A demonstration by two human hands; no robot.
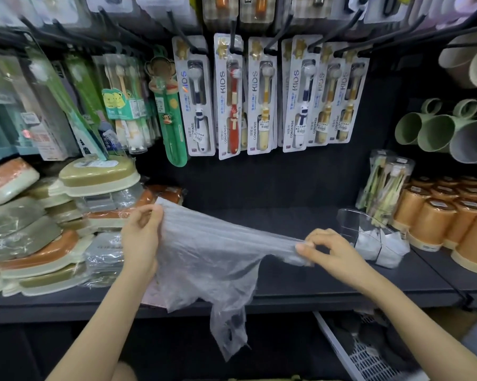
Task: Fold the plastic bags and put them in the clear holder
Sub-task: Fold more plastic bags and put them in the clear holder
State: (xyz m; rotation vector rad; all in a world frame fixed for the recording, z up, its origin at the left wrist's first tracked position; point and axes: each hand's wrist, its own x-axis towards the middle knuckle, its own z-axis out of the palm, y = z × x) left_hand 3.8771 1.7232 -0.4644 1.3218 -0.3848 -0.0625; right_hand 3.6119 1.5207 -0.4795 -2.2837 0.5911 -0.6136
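A thin, see-through plastic bag (210, 259) is stretched out above the dark shelf (300, 281). My left hand (140, 237) grips its left edge, fingers curled over the film. My right hand (328, 250) pinches the bunched right end between thumb and fingertips. The bag's lower part hangs past the shelf's front edge. To the right on the shelf stands the clear holder (361, 229), with folded white bags (383, 247) inside it.
Stacked soap boxes (67, 215) fill the shelf's left side. Orange cups (446, 215) and a tube of toothbrushes (385, 182) crowd the right. Packaged kids' toothbrushes (262, 94) hang on hooks behind. A white basket (369, 353) sits below at the right.
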